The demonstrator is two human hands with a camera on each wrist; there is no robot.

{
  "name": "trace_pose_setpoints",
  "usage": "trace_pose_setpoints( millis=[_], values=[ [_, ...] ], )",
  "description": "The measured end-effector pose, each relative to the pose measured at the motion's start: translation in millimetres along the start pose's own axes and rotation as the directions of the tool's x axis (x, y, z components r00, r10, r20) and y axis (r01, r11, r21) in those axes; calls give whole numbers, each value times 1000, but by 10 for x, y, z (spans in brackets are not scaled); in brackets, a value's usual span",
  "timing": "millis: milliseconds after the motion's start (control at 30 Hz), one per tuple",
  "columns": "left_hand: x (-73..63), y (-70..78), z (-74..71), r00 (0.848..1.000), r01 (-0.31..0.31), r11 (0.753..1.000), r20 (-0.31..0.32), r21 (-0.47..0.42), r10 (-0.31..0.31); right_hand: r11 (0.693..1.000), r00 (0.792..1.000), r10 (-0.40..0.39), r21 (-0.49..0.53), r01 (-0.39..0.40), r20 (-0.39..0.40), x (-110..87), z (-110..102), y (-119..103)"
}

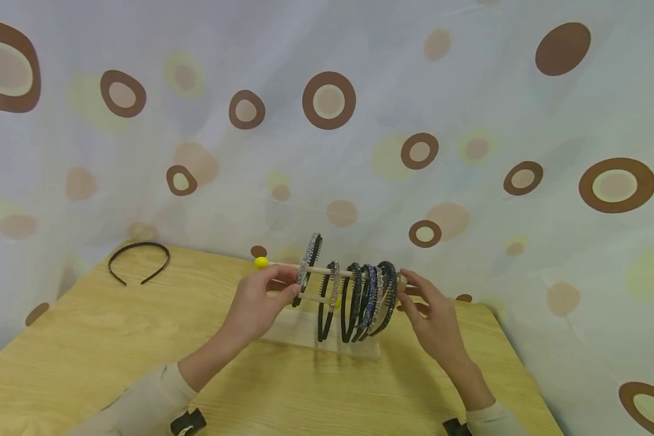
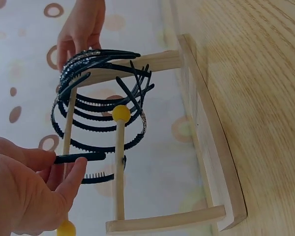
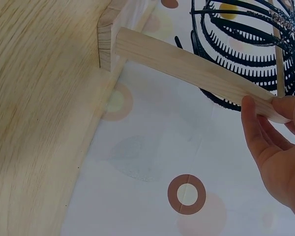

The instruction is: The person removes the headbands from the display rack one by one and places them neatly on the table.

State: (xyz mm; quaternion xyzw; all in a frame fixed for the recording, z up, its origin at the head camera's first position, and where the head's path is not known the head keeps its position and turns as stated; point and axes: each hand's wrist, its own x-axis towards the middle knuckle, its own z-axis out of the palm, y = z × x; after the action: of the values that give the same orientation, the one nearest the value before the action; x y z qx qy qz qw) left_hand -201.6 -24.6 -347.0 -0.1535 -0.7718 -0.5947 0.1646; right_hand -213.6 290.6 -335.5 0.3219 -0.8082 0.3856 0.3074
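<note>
A wooden rack (image 2: 206,132) stands on the table, its pegs tipped with yellow balls (image 1: 261,263). Several glittery toothed headbands (image 1: 369,303) hang bunched toward the right of its upper peg. My left hand (image 1: 258,300) pinches a silvery headband (image 1: 307,266) that is round the same peg, farther left and apart from the bunch. In the left wrist view, thumb and fingers hold a dark end of this headband (image 2: 81,157). With my right hand (image 1: 436,321) I grip the top of the rack's wooden upright (image 3: 201,71), beside the bunched headbands.
One thin black headband (image 1: 138,245) lies by itself at the table's far left. Behind the wooden table (image 1: 158,315) hangs a pale sheet (image 1: 370,181) with brown and beige circles. The rack's pale base (image 1: 327,342) sits under the hanging headbands.
</note>
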Motion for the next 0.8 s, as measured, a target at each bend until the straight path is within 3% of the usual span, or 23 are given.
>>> trace_pose_setpoints(
  millis=[100, 333, 533, 800],
  values=[
    [4, -24, 4, 999, -34, 999, -25, 2, 34, 1000, 1000, -13, 5, 13, 0, 10, 10, 7],
    [18, -41, -11, 991, -128, 986, -62, -105, 122, 1000, 1000, -4, 9, 4, -6, 10, 19, 24],
    [47, -8, -93, 972, -214, 973, -120, -85, 204, 1000, 1000, -8, 13, 8, 2, 2, 12, -1],
    [73, 108, -230, 973, -186, 972, -162, -143, 163, 1000, 1000, 14, -14, -14, 14, -79, 12, 238]
  ],
)
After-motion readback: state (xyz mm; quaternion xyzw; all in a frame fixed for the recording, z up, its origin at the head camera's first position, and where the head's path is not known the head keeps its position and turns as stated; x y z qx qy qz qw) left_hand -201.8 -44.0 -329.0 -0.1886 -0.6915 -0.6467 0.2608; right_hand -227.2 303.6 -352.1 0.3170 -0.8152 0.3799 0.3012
